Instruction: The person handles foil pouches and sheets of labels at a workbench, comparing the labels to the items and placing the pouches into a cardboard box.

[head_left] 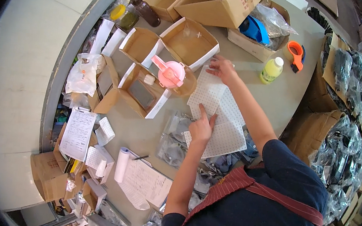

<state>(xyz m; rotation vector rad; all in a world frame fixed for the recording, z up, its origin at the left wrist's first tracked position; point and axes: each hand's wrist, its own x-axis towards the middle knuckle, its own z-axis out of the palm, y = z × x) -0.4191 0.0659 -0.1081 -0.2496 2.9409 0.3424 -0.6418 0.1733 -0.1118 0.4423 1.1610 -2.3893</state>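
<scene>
White sheets printed with a grid of small marks [227,138] lie in front of me, overlapping and partly bent. My left hand [201,129] rests on them, its index finger stretched out and thumb apart, holding nothing. At the far end of the upper sheet [205,91], my right hand [224,70] has its fingers closed on the edge, near the corner of an open carton. Clear plastic bags with dark items [173,141] lie under and beside the sheets. A cup with a pink lid [170,74] stands just left of the upper sheet.
Open cardboard boxes [189,42] fill the far left; one holds a phone-like grey slab [142,94]. A yellow-green bottle [271,70] and an orange tape dispenser [295,54] stand right. A paper roll [122,164] and clipboard [153,183] lie near left. Bagged goods [342,145] are stacked at right.
</scene>
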